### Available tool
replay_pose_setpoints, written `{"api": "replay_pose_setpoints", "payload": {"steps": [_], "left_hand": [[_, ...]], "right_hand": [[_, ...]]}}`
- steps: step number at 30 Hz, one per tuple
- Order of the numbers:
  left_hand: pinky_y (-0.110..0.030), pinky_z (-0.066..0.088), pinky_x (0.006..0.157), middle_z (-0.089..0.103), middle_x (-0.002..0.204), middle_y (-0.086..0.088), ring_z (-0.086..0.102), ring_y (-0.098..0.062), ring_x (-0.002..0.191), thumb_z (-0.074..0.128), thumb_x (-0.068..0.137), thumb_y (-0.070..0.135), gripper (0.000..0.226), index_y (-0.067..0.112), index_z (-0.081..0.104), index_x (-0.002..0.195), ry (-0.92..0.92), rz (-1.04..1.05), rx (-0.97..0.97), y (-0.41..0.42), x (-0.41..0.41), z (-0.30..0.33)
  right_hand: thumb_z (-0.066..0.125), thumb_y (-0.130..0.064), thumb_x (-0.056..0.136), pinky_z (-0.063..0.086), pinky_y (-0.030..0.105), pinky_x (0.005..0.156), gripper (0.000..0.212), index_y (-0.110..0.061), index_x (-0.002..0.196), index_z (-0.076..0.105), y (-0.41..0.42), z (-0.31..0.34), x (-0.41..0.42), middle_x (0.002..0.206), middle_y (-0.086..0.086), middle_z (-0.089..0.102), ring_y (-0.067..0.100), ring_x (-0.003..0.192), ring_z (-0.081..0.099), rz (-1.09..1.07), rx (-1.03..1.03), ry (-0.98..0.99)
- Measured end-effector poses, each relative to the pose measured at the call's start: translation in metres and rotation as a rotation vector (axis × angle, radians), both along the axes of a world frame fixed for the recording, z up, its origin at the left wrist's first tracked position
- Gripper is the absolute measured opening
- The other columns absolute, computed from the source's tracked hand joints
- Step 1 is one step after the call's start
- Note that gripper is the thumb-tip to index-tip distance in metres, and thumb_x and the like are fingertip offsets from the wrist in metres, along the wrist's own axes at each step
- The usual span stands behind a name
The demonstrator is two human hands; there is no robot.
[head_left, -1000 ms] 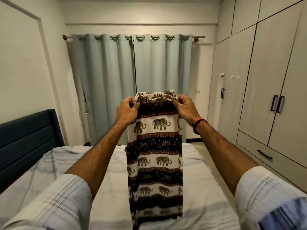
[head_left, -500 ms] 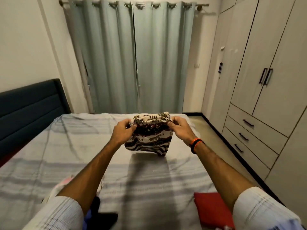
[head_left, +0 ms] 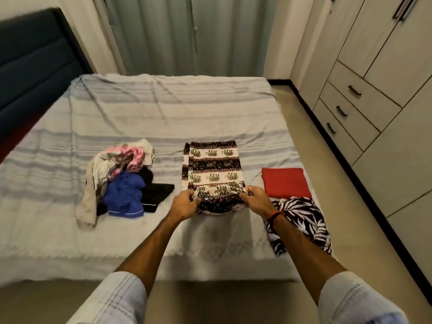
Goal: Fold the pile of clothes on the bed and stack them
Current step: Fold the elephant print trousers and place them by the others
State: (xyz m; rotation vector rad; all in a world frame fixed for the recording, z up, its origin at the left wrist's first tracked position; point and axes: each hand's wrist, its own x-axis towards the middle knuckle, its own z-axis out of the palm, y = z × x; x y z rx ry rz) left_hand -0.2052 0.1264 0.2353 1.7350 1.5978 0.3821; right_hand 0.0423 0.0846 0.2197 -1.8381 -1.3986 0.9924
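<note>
The elephant-print trousers (head_left: pixel 214 169) lie flat on the bed (head_left: pixel 163 108) near its front edge. Their waistband end is pinched by the left hand (head_left: pixel 185 204) and right hand (head_left: pixel 256 199), fingers curled on the cloth. The unfolded pile (head_left: pixel 119 181) lies left, the red cloth (head_left: pixel 285 182) right.

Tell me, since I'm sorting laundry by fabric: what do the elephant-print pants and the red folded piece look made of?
Elephant-print pants: thin, matte woven cloth, probably light cotton or rayon; it lies flat and bunches softly.
Red folded piece: matte plain cloth, likely cotton; fibre unclear.
</note>
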Motion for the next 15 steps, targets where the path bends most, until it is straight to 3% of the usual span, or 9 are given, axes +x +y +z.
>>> {"api": "replay_pose_setpoints", "payload": {"steps": [3,5,8,12,15], "left_hand": [[-0.024,0.039,0.075,0.069,0.110,-0.010,0.062,-0.025,0.099,0.060,0.096,0.020,0.023,0.008,0.066,0.114,0.028,-0.041,0.002,-0.035,-0.005,-0.017],[-0.023,0.038,0.073,0.069,0.109,-0.010,0.059,-0.020,0.091,0.058,0.097,0.023,0.022,0.008,0.066,0.112,0.048,-0.063,-0.001,-0.055,-0.011,-0.026],[-0.027,0.042,0.073,0.069,0.109,-0.010,0.060,-0.023,0.092,0.057,0.097,0.024,0.022,0.008,0.066,0.110,0.067,-0.072,-0.015,-0.075,-0.021,-0.036],[-0.032,0.044,0.072,0.070,0.102,-0.014,0.056,-0.022,0.083,0.058,0.096,0.023,0.019,0.006,0.066,0.100,0.073,-0.069,-0.007,-0.094,-0.032,-0.047],[-0.029,0.039,0.067,0.069,0.098,-0.013,0.054,-0.021,0.080,0.058,0.096,0.023,0.019,0.005,0.064,0.094,0.084,-0.082,-0.002,-0.104,-0.036,-0.052]], "right_hand": [[0.061,-0.020,0.090,0.051,0.063,0.081,0.025,-0.016,0.067,0.052,-0.032,-0.024,-0.007,0.078,0.025,0.063,0.040,0.082,0.065,-0.038,-0.085,0.020],[0.061,-0.016,0.090,0.051,0.064,0.083,0.025,-0.016,0.067,0.052,-0.053,-0.031,-0.015,0.087,0.030,0.066,0.044,0.091,0.066,-0.054,-0.120,0.032],[0.061,-0.016,0.090,0.052,0.061,0.085,0.021,-0.016,0.071,0.053,-0.077,-0.035,-0.024,0.082,0.024,0.065,0.042,0.092,0.066,-0.074,-0.142,0.018],[0.062,-0.020,0.087,0.052,0.057,0.081,0.023,-0.019,0.068,0.049,-0.099,-0.047,-0.034,0.070,0.006,0.054,0.028,0.073,0.056,-0.076,-0.163,0.016],[0.063,-0.023,0.085,0.051,0.058,0.081,0.020,-0.019,0.069,0.051,-0.113,-0.056,-0.037,0.073,0.008,0.054,0.025,0.074,0.053,-0.082,-0.162,0.006]]}}
